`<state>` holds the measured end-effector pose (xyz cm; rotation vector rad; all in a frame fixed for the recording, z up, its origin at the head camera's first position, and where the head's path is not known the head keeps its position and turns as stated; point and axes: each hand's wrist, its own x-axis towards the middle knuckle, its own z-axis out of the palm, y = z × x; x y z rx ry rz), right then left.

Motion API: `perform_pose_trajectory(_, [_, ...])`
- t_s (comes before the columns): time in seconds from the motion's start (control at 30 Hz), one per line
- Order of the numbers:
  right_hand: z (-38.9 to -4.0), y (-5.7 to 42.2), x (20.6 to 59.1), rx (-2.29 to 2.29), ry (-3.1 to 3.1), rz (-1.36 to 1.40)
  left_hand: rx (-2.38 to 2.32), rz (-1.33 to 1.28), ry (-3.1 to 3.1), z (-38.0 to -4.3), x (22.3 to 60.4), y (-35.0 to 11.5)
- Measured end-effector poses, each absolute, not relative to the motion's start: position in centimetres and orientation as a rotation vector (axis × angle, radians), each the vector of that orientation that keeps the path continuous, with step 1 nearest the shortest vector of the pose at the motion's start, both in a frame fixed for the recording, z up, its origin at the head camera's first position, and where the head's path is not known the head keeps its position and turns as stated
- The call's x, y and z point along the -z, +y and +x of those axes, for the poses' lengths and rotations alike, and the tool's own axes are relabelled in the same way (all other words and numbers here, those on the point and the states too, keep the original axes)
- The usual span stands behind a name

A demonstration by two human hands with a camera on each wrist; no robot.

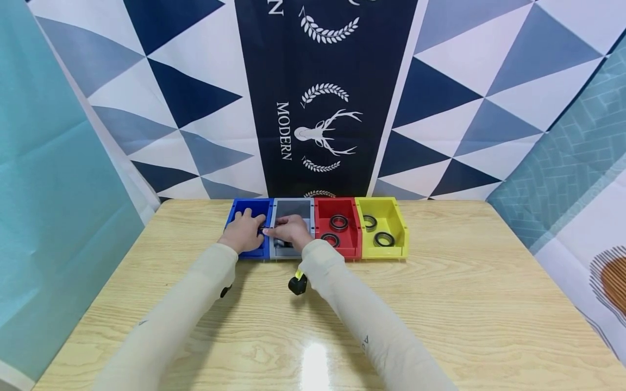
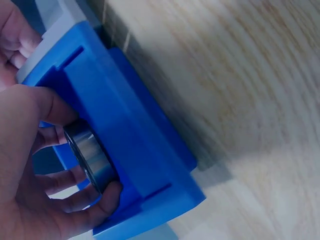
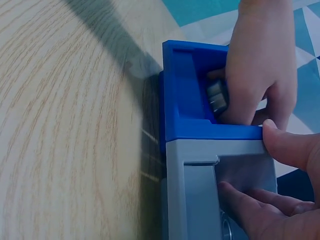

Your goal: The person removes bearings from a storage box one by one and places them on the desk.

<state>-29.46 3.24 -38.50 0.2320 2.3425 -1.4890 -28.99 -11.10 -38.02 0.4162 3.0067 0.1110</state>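
Left hand with its thumb and fingers curled around a ring-shaped bearing, the ring lying between the thumb at one edge and a fingertip at the opposite edge, further fingers against its palm-facing side, and the front wall of the blue bin just beyond it. Right hand with thumb and fingers spread apart, the thumb at the rim between the blue bin and the grey bin, the fingers extended inside the latter; a second bearing lies just beside these fingers, whether touching cannot be told.
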Motion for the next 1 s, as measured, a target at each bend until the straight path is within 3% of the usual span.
perform_pose_trajectory(1.0, [-29.2, 3.0, 38.1, 1.454, 2.385, 0.181, -0.102, 0.632, 3.006, -26.6, 34.7, -12.8])
